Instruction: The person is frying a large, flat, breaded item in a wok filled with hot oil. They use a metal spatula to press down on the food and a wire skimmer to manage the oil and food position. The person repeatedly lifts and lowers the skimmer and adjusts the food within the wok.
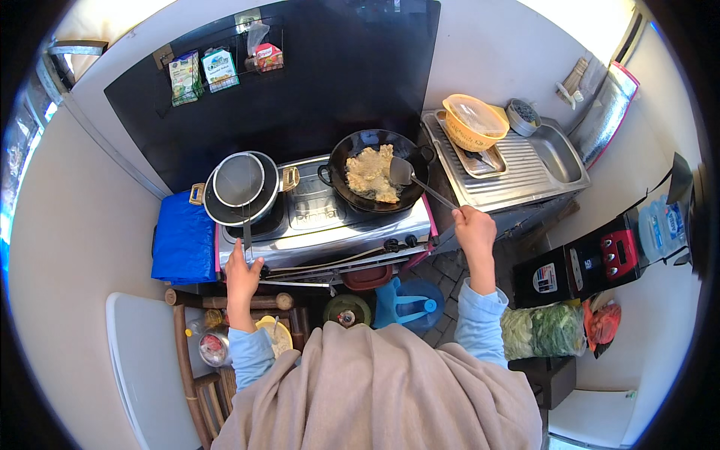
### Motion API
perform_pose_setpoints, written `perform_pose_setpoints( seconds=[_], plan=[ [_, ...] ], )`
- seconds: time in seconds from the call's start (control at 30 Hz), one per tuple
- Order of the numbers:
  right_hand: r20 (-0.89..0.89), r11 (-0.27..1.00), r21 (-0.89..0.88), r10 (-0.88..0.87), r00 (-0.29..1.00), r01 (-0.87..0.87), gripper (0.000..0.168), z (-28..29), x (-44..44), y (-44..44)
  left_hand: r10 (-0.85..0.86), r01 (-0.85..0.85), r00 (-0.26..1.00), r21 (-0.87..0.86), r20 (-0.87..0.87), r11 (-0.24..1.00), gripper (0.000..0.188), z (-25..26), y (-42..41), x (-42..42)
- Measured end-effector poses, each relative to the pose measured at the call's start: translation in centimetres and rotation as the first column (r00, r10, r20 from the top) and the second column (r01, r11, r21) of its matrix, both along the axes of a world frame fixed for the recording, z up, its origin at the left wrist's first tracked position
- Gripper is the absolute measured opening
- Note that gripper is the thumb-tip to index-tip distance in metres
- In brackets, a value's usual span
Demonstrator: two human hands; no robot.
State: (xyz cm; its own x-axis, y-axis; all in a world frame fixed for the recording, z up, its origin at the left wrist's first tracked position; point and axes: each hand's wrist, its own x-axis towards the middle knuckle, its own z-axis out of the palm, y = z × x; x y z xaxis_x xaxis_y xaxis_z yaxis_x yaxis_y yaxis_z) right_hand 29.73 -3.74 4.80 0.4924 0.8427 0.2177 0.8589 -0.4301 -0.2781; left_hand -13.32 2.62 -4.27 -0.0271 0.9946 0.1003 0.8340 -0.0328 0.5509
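Observation:
My right hand (476,228) grips the handle of a metal spatula (401,171). The spatula's blade rests against golden battered food (368,169), which fries in bubbling oil. A black wok (365,203) holds the food on the right burner. My left hand (243,278) is at the handle end of a round mesh strainer (238,180). Its index finger and thumb lie on either side of that handle; whether they close on it cannot be made out. The strainer lies over a dark pan (270,211) with gold-coloured side handles, on the left burner.
The gas stove (320,244) stands against a black panel (337,73). On its right, a steel sink unit (467,194) bears a covered yellow basket (475,126). A blue bag (183,239) sits on the left. Below are a gas cylinder (347,312) and a blue water jug (419,306).

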Motion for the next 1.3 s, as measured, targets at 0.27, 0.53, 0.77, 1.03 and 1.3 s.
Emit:
perform_pose_setpoints(
  seconds=[0.27,0.53,0.77,1.03,1.3],
  plan=[
    [0.051,0.998,-0.054,0.045,0.998,-0.042,0.024,0.1,-1.0,-0.8,-0.013,0.013,1.000,-0.016,0.020,1.000,0.066,0.7,0.3,0.8],
    [-0.051,0.991,0.117,-0.057,0.997,0.063,0.026,-2.7,-0.5,0.0,-0.027,0.027,1.000,0.012,0.011,1.000,0.064,0.4,0.2,0.7],
    [-0.159,0.991,0.008,-0.131,0.978,0.134,0.026,-4.1,0.4,1.4,-0.058,0.054,0.997,0.075,0.045,0.996,0.066,-0.8,-0.1,0.1],
    [-0.409,0.991,-0.060,-0.137,0.902,0.123,0.028,-5.3,0.8,3.4,0.001,-0.001,0.999,0.006,0.032,1.000,0.064,0.4,-0.7,0.2],
    [-0.890,0.969,0.073,-0.045,0.455,0.237,0.019,-7.3,3.6,2.7,0.019,-0.020,0.999,0.003,0.026,1.000,0.066,0.9,-1.2,-0.1]
  ],
)
